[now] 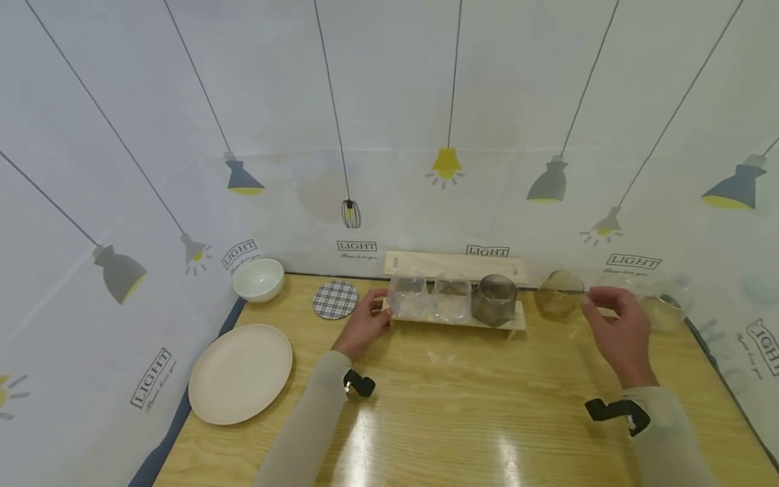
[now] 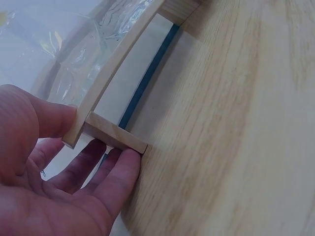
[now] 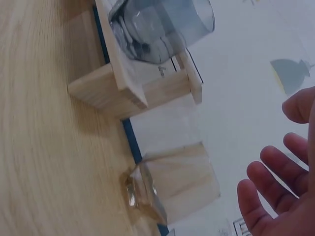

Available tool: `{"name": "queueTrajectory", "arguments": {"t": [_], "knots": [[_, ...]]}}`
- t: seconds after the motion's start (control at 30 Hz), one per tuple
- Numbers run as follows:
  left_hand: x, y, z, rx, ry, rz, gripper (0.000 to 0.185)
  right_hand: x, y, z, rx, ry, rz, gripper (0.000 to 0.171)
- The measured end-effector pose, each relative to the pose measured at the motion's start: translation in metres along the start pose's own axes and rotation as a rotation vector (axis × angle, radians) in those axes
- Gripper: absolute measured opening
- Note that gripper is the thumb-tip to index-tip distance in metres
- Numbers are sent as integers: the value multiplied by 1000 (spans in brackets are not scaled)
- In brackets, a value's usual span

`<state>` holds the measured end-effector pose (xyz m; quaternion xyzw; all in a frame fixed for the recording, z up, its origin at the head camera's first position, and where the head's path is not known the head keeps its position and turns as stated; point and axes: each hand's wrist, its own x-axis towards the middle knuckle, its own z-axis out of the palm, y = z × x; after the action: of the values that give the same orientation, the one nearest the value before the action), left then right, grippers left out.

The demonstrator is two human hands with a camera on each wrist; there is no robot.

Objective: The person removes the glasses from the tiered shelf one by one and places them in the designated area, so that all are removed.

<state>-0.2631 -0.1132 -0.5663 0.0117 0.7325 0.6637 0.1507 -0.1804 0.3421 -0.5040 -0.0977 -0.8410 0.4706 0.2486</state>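
Observation:
A two-tier wooden rack [image 1: 456, 322] stands at the back of the table with two clear glasses [image 1: 408, 294] and a grey glass [image 1: 494, 299] on its lower shelf. My left hand [image 1: 365, 321] rests against the rack's left end. In the left wrist view the thumb and straight fingers [image 2: 118, 172] touch the rack's foot [image 2: 115, 135]. My right hand [image 1: 615, 328] hovers with spread fingers just right of an amber glass [image 1: 558, 294] standing on the table. In the right wrist view the right hand [image 3: 280, 191] is apart from the amber glass [image 3: 172, 182]. A clear glass [image 1: 666, 304] stands behind that hand.
A white bowl [image 1: 260, 279], a checked coaster [image 1: 335, 299] and a cream plate [image 1: 240, 372] lie at the left. A patterned backdrop closes in the table's back and sides. Bare wood [image 1: 475, 406] stretches in front of the rack.

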Motion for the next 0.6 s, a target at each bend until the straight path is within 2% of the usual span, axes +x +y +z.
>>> {"name": "queueTrajectory", "arguments": {"t": [0.3,0.43,0.6], "knots": [[1,-3,-3,13,2,12,46,-1,-24,28,-1,-196,-176,37],[2,-4,-3,12,0,16,46,-1,-31,44,13,-293,-177,46],[2,-3,0,-1,-7,16,45,-4,-31,60,32,-386,-123,65]]}}
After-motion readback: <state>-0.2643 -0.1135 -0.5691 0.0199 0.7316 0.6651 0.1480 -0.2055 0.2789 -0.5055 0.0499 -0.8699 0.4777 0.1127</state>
